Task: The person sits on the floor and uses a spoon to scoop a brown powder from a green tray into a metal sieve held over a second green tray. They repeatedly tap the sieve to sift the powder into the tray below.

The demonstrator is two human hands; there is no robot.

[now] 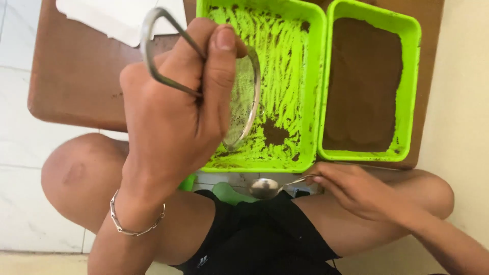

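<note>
Pale floor tiles (20, 147) surround a low brown wooden board (76, 86) on which two bright green rectangular plastic trays sit side by side, their long walls touching or nearly so. A person sits cross-legged before the board, bare knees to either side, in black shorts (265, 229).

Raised close to the camera, the left hand (173, 112) is closed in a fist around the looped wire handle of a round metal mesh sieve (244, 102), thumb pressed along the wire. A silver chain bracelet (135, 224) circles that wrist. The sieve is tilted steeply, almost on edge, and hangs over the near part of the left green tray (305, 76); whether its rim touches the tray cannot be told. That tray is mostly bare, streaked with thin smears of dark brown powder, with a small heap (275, 133) just beside the sieve's lower rim.

Low in the lap, just below the trays' near edge, the right hand (351, 191) is loosely curled, its fingertips pinching the handle of a shiny metal spoon (265, 188) whose bowl points left and looks empty.

The right green tray (412, 76) holds an even, smooth layer of brown powder (364, 86) across nearly its whole floor. A torn sheet of white paper (112, 18) lies on the board's far left corner; no labels or signs can be made out.
</note>
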